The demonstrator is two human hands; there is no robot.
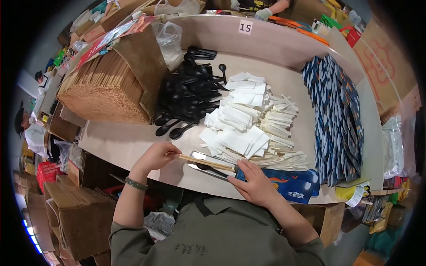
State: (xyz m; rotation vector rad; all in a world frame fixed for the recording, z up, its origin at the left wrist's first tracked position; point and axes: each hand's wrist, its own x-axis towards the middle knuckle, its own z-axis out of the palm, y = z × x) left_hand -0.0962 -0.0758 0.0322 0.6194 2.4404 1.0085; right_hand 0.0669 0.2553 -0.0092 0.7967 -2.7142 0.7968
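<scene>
My left hand [158, 156] is closed, pinching the left ends of a pair of wooden chopsticks [206, 162]. Their right ends reach the mouth of a blue printed packet [290, 184] lying along the front of the table. My right hand [256, 182] rests over that mouth, gripping it between thumb and fingers. Below the chopsticks a black spoon [213, 170] lies at the same opening, its far end hidden by the packet and my hand. Just beyond my hands are piles of white folded napkins [234, 139] and narrow pale paper-wrapped sticks [277, 117].
Black spoons [191, 91] are heaped at left behind my left hand. A carton of stacked brown packets [104, 88] stands farther left. Blue packets [337, 119] line the right side. A raised partition [213, 33] borders the back, with a gloved co-worker's hand [263, 14] beyond.
</scene>
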